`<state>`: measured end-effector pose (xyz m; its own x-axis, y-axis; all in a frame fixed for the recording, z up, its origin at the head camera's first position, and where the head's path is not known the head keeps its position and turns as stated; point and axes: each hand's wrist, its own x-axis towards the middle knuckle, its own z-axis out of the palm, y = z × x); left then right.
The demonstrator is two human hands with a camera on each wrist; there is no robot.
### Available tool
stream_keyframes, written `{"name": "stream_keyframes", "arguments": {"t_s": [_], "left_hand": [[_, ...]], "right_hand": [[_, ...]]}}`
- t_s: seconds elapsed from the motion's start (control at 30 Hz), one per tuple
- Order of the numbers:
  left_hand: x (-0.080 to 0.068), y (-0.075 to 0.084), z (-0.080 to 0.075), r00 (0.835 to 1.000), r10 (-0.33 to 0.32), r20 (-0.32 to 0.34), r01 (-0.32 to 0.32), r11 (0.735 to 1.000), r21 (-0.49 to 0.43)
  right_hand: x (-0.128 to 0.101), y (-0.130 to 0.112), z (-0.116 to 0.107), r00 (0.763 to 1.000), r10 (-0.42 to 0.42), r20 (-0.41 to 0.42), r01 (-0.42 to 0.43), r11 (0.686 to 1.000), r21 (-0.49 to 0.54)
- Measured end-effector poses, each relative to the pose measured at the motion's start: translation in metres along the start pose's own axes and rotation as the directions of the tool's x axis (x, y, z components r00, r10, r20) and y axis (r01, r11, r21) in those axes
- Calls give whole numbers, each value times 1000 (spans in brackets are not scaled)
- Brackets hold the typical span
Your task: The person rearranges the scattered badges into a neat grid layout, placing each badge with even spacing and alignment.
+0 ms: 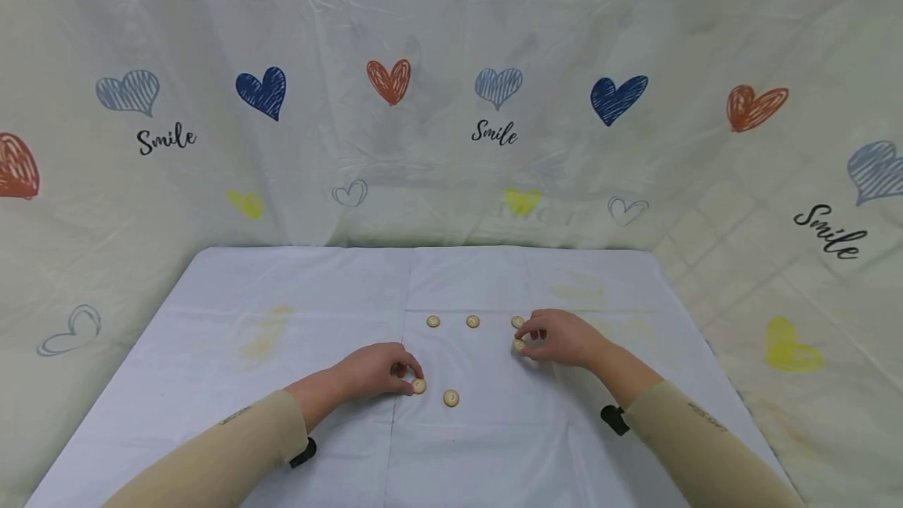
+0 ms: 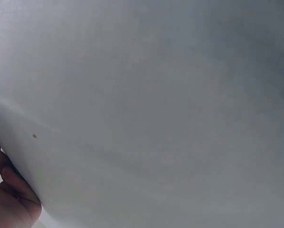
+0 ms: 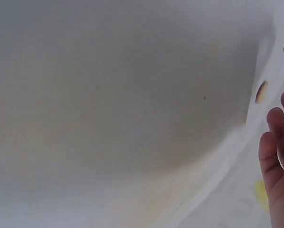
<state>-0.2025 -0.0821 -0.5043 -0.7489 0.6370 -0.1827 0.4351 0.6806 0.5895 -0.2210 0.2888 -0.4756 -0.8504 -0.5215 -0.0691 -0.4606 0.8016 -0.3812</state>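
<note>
**Both hands on buttons, row half laid**

Head view: I see my left hand [image 1: 374, 371] pinching a round pale wooden button [image 1: 419, 386] against the white tablecloth [image 1: 282, 335], and my right hand [image 1: 560, 338] curled over another button [image 1: 519, 345], seemingly aligning them. Heart-printed backdrop [image 1: 451, 100] behind.

Left wrist view: cloth and fingers only.

Right wrist view: blurred; grip unreadable.

Six round tan buttons [image 1: 451, 397] lie flat on the white cloth, two under fingertips
</note>
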Motion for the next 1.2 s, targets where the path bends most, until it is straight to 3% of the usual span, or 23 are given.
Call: {"name": "stream_keyframes", "arguments": {"t_s": [0.27, 0.57, 0.77, 1.2], "left_hand": [[1, -2, 1, 1000, -3, 1, 3, 1000, 2], [0, -1, 0, 1000, -7, 2, 7, 1000, 4], [-1, 1, -1, 1000, -15, 4, 15, 1000, 3], [-1, 0, 0, 1000, 1, -4, -1, 1000, -2]], "right_hand": [[-3, 8, -8, 1000, 15, -17, -15, 1000, -8], [4, 11, 1, 997, 53, 60, -51, 998, -27], [7, 16, 5, 997, 35, 74, -29, 996, -84], [6, 12, -1, 996, 72, 55, -70, 997, -33]]}}
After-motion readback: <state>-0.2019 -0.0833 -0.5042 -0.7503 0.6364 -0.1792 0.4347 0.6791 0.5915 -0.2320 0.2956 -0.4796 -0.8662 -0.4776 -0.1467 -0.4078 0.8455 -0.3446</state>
